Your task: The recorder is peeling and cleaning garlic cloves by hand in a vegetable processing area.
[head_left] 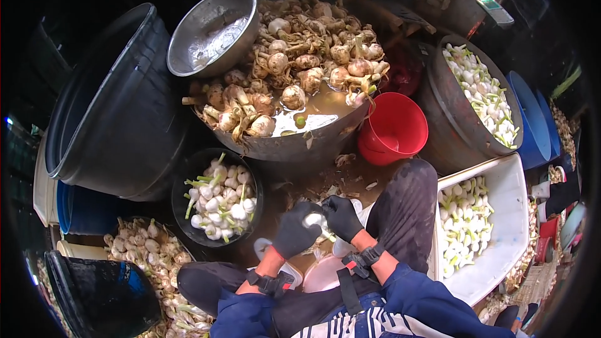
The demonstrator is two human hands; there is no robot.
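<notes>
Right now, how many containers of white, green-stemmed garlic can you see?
3: black basin ahead-left, grey drum ahead-right, white tub nearer on the right. Others may be hidden.

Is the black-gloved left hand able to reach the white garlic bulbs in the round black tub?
Probably yes: the left hand is near the open tub, and nothing visible blocks the bulbs, though that hand seems busy holding another white bulb.

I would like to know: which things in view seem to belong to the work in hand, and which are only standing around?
Seemingly in the work:
garlic bulb, between the gloved left hand and right hand
pale garlic in the round black tub
brownish garlic in the wide tub ahead

Apparently just standing around:
red bucket
metal bowl
large dark tub, left
blue tub, right
</notes>
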